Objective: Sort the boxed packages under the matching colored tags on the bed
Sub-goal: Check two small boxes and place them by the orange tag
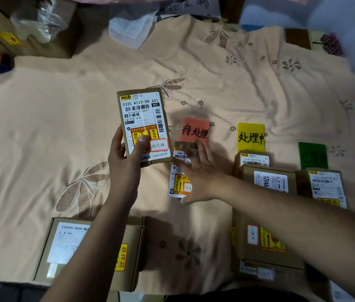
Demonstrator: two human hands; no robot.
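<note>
My left hand (126, 158) holds up a small cardboard box (142, 118) with a white shipping label and a red-bordered sticker, thumb pressed on its front. My right hand (202, 173) lies flat with fingers spread on two labelled boxes (179, 171) just below the red tag (195, 130). A yellow tag (250, 136) has boxes (268, 177) lined up beneath it. A green tag (312, 154) sits further right, above another box (324, 186).
The bed sheet (41, 131) is beige with flower embroidery. Unsorted boxes (67, 247) lie at the near edge under my left arm. Another pile (259, 247) is under my right arm. Large cartons (19, 29) and plastic bags stand at the far left.
</note>
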